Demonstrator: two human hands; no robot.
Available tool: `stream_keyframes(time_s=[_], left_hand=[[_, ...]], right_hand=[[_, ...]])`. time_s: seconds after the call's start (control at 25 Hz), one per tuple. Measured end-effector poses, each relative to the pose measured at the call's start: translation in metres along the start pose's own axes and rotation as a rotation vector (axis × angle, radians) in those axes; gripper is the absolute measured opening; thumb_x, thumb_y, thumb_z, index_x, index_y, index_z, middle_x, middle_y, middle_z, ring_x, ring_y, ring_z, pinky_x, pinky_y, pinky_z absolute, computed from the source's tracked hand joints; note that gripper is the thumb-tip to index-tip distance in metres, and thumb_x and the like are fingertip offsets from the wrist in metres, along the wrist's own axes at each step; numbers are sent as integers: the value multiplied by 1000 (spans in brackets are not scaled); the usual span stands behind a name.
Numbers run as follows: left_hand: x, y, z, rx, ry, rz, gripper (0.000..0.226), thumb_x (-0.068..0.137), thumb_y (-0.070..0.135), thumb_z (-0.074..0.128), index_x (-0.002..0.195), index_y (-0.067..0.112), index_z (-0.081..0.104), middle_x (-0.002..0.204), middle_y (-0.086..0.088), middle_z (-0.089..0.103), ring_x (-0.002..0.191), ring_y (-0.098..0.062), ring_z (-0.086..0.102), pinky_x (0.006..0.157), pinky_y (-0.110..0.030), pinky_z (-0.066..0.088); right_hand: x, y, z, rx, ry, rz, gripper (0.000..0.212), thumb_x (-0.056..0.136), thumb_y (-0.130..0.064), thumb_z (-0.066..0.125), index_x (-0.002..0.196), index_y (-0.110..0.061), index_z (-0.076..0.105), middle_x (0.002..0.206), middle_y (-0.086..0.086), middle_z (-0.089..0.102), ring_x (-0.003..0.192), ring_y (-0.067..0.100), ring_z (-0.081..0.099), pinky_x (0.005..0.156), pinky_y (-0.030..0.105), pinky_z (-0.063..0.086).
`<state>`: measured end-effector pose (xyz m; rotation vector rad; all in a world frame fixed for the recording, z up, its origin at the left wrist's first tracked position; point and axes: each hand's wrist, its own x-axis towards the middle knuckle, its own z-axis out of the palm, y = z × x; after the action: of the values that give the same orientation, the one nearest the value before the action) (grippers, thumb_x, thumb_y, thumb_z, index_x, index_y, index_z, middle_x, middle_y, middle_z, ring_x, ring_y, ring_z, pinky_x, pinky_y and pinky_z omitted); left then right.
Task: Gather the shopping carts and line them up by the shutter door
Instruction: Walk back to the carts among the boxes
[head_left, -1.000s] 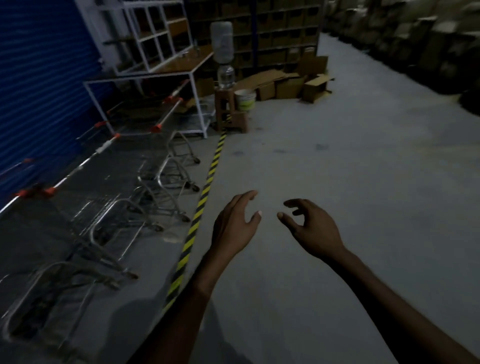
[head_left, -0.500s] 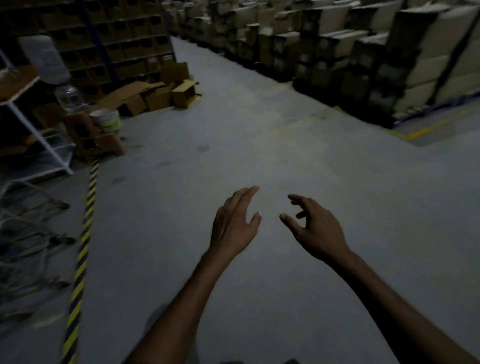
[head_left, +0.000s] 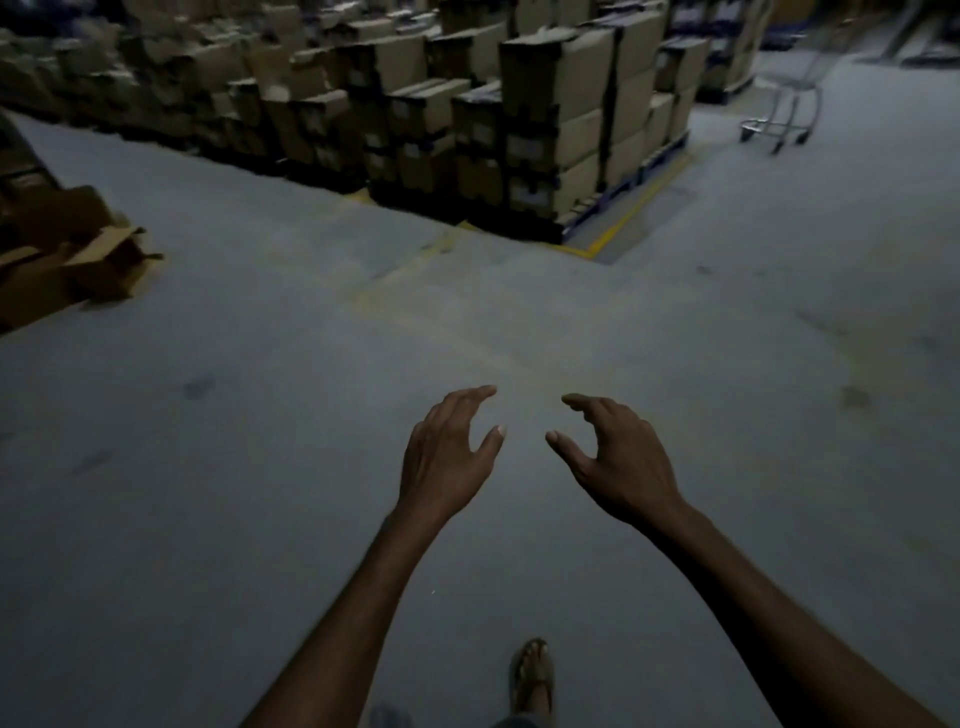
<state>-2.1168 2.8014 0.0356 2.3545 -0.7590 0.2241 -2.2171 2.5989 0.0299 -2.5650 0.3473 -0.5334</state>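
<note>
A lone metal shopping cart (head_left: 788, 98) stands far off at the upper right, beyond the corner of the stacked boxes; only its lower frame and part of the basket show. My left hand (head_left: 445, 454) and my right hand (head_left: 613, 457) hang in front of me over the bare floor, fingers loosely spread, holding nothing. Both are far from the cart. The shutter door and the row of gathered carts are out of view.
Pallets of stacked cardboard boxes (head_left: 556, 124) fill the upper middle, edged by a yellow floor line (head_left: 631, 218). Loose open cartons (head_left: 78, 254) lie at the left. Grey concrete floor (head_left: 727, 338) stretches toward the cart. A sandalled foot (head_left: 531, 675) shows at the bottom.
The view has swung right, away from the blue shutter and the lined-up carts; the box stacks and a distant cart have come into sight. Both hands stay empty in the same pose.
</note>
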Motion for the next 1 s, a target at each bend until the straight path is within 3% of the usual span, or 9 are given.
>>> stream_keyframes(time_s=[0.36, 0.6, 0.8, 1.0], left_hand=[[217, 30, 94, -122, -99, 174, 48, 95, 54, 62, 140, 41, 50, 141, 17, 54, 127, -8, 54, 101, -43, 50], [315, 58, 160, -161, -144, 271, 57, 90, 71, 58, 137, 40, 53, 138, 17, 56, 124, -7, 54, 98, -36, 49], [415, 87, 234, -135, -142, 350, 58, 92, 66, 56, 141, 36, 52, 140, 13, 57, 126, -11, 54, 97, -39, 49], [517, 125, 307, -84, -144, 364, 61, 95, 55, 59, 150, 36, 42, 149, 9, 51, 136, -15, 47, 106, -43, 43]], right_hand=[[148, 101, -24, -85, 163, 227, 51, 95, -60, 58, 138, -33, 54, 133, -9, 62, 119, 15, 58, 98, 39, 46], [225, 178, -38, -99, 228, 323, 51, 95, -61, 58, 138, -34, 53, 135, -9, 61, 123, 14, 56, 100, 40, 45], [305, 262, -54, -99, 293, 325, 50, 94, -59, 60, 137, -33, 55, 134, -9, 62, 122, 15, 57, 100, 41, 45], [397, 356, -85, -163, 283, 297, 52, 95, -59, 58, 139, -32, 54, 135, -7, 62, 126, 18, 52, 102, 41, 42]])
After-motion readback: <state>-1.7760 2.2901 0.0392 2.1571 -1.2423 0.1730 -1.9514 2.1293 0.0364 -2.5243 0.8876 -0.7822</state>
